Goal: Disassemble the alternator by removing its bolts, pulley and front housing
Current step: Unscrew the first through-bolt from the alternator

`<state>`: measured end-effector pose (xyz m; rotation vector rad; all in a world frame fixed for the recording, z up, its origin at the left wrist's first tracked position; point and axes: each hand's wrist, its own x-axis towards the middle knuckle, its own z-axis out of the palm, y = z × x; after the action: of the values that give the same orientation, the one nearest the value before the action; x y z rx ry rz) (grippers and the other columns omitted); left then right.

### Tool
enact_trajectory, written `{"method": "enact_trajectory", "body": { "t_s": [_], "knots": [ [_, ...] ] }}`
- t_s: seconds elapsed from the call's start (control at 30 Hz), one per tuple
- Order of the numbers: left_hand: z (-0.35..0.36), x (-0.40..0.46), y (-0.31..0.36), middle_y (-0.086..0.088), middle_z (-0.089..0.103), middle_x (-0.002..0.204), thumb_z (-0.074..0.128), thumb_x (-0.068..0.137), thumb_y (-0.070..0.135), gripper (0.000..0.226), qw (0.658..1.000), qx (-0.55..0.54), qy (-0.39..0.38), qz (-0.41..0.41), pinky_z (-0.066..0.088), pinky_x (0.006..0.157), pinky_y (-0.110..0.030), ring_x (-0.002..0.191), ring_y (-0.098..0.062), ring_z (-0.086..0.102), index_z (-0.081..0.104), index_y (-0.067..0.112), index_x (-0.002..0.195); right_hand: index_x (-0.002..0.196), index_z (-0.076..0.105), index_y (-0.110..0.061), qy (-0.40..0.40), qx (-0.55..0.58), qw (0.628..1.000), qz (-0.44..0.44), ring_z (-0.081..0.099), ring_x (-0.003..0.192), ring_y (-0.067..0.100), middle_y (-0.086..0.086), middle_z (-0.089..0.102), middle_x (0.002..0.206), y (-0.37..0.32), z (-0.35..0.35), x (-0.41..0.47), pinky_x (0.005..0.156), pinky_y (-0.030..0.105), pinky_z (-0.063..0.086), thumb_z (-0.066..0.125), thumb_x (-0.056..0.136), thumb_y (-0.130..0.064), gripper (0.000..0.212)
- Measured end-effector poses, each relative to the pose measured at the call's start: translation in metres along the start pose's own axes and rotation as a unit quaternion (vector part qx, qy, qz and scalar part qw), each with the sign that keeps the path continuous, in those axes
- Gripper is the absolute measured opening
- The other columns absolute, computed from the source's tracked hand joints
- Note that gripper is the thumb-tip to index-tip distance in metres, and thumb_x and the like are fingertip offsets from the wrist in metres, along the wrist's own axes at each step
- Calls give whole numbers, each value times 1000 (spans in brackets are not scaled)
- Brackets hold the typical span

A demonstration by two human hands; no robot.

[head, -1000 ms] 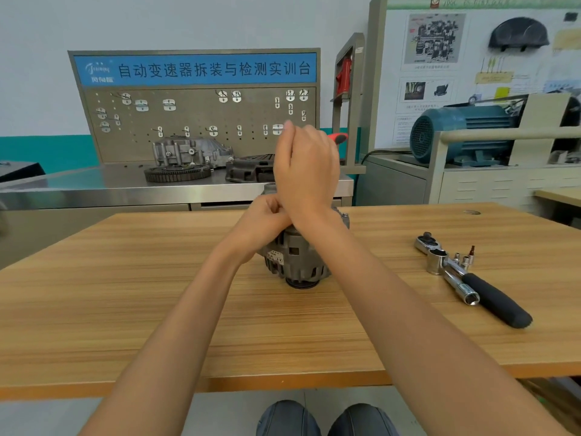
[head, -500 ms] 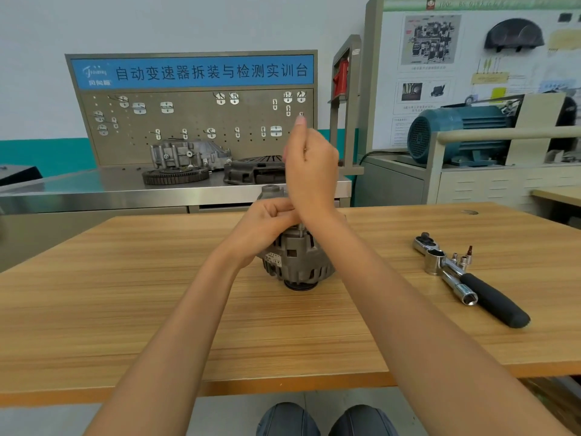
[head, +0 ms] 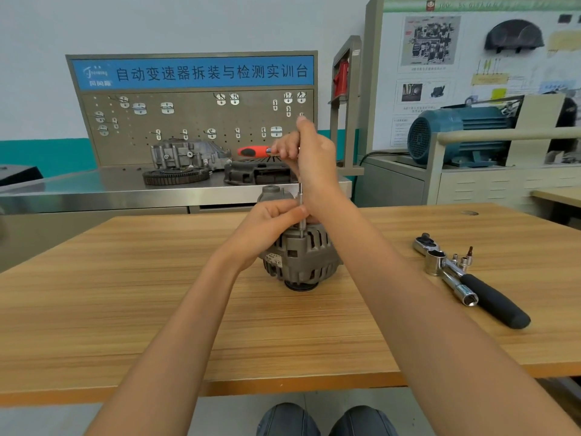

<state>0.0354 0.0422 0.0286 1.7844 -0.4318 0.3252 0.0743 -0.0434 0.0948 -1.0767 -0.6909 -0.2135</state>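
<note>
A grey alternator [head: 301, 259] stands on the wooden table [head: 125, 294] with its dark pulley end down. My left hand [head: 270, 225] rests curled on its top, fingers pinched around a thin steel tool shaft [head: 301, 199] that stands upright on the housing. Above it, my right hand [head: 314, 158] is closed on the top of that tool. The tool's red handle [head: 251, 151] sticks out sideways to the left. The bolt under the shaft's tip is hidden by my fingers.
To the right on the table lie a black-handled ratchet wrench [head: 490, 297], sockets [head: 435, 262] and small bits [head: 465, 258]. A steel bench [head: 94, 190] behind carries gearbox parts [head: 185, 155] and a pegboard. A blue motor [head: 456, 133] sits at the far right.
My right hand has turned the tool: the red handle showed to the right of the hand a second ago and now points left. My left hand and the alternator stayed put.
</note>
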Motion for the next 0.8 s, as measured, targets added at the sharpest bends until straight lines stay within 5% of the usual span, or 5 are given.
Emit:
{"method": "enact_trajectory", "body": {
  "t_s": [0.2, 0.37, 0.5, 0.67, 0.8],
  "knots": [
    [1, -3, -2, 13, 69, 60, 49, 94, 3, 52, 999, 19, 16, 20, 45, 52, -9, 59, 3, 64, 72, 34, 60, 51, 34, -23, 141, -319, 906, -241, 34, 50, 8, -8, 35, 52, 14, 12, -14, 47, 23, 27, 38, 100, -20, 49],
    [3, 0, 2, 11, 74, 91, 53, 95, 24, 21, 1000, 20, 3, 10, 48, 82, -22, 89, -3, 68, 73, 30, 93, 47, 35, -14, 66, -129, 988, -47, 39, 48, 10, -3, 36, 45, -2, 4, -3, 58, 25, 37, 39, 97, -16, 50],
    [1, -1, 1, 7, 74, 94, 50, 97, 26, 21, 1000, 16, -9, -4, 50, 79, -20, 90, -7, 69, 70, 23, 99, 48, 39, -11, -46, 42, 997, 43, 57, 59, 12, -1, 49, 46, -6, -2, -1, 80, 29, 48, 36, 97, -14, 49],
    [4, -2, 3, 9, 74, 94, 49, 97, 26, 21, 1000, 29, -11, -2, 51, 83, -19, 93, -5, 68, 70, 26, 100, 50, 42, -11, 37, -37, 998, -24, 58, 59, 7, -4, 49, 50, -1, -1, -5, 72, 18, 44, 35, 99, -16, 50],
    [3, -5, 2, 15, 66, 57, 47, 96, 5, 50, 1000, 26, 9, 11, 41, 49, -5, 53, 7, 59, 68, 29, 58, 55, 37, -22, 104, -254, 937, -216, 41, 60, 12, -8, 38, 58, 13, 9, -17, 55, 22, 32, 40, 98, -15, 44]
  ]
}}
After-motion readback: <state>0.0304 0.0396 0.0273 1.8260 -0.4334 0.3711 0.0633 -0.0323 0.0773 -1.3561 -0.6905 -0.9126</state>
